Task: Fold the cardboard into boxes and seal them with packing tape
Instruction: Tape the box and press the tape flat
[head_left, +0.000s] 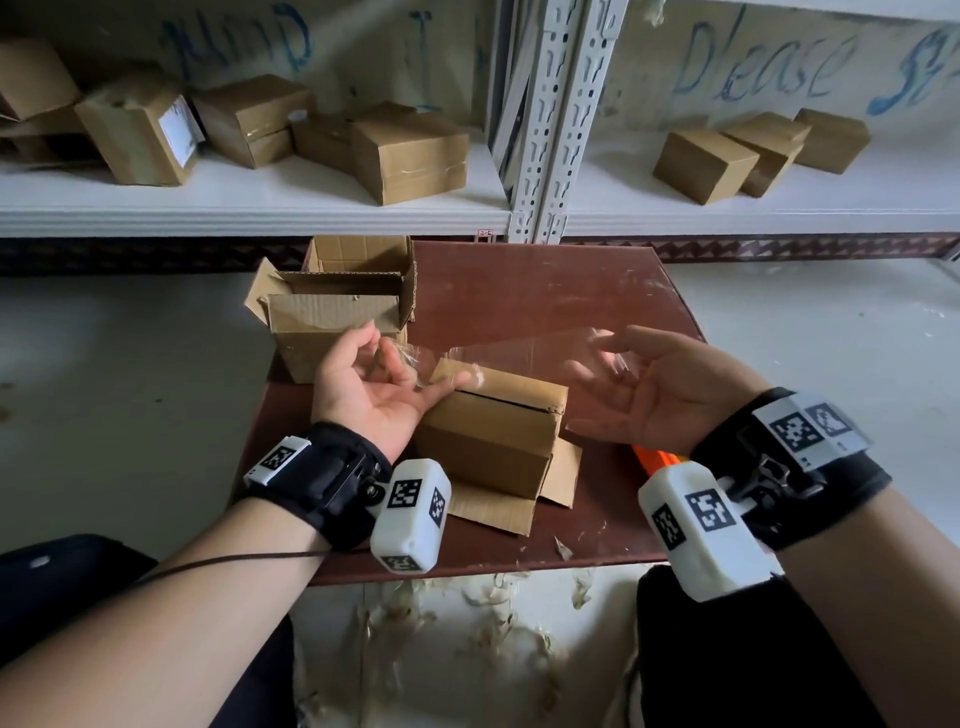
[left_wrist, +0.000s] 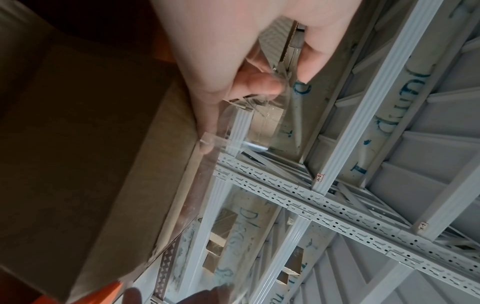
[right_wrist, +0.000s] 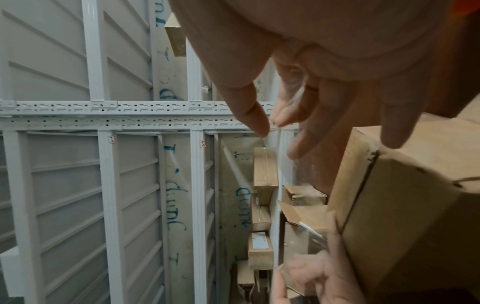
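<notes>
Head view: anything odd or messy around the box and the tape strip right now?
The clear tape strip looks crumpled at both ends, where the left hand and right hand pinch it above the box. Torn tape scraps litter the floor below the table edge.

White slotted shelving (head_left: 540, 130), blue scrawl on wall (head_left: 769, 67), scraps, perhaps tape bits, on floor (head_left: 498, 613)

Soft, even light is cast from above in the head view; only faint shadows are thrown on the table (head_left: 545, 291). Straight shelf (head_left: 260, 208) lines are bowed toward the edges by the wide lens. The left wrist view is dim on its left half. Near fingers (right_wrist: 249, 111) are blurred in both wrist views, and the tape (head_left: 519, 348) is marked only by faint glare.
</notes>
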